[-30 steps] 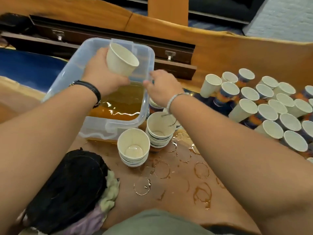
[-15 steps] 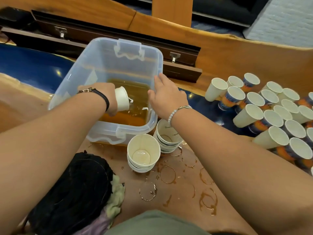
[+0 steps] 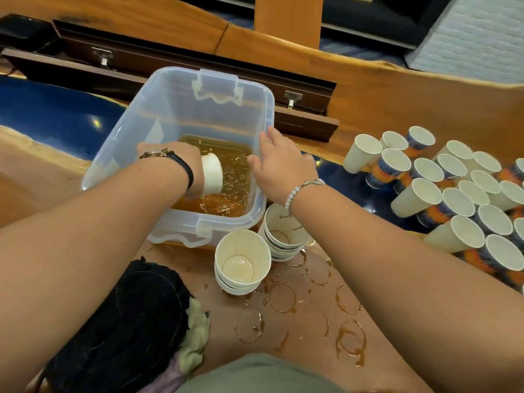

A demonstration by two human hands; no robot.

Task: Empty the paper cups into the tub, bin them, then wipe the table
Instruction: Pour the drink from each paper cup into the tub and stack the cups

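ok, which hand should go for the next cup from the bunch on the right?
Right, probably. The right hand holds nothing, rests on the tub rim, and is nearest the cup cluster. The left hand grips a tipped cup inside the tub.

Tub (image 3: 175,109) top open; cup stacks (image 3: 241,251) block near rim; cup cluster (image 3: 453,199) crowds rt; cloths (image 3: 136,321) lt front.

The tub (image 3: 170,114) is clear, with amber liquid (image 3: 235,165) inside. The cups (image 3: 458,202) are white, some with blue and orange print.
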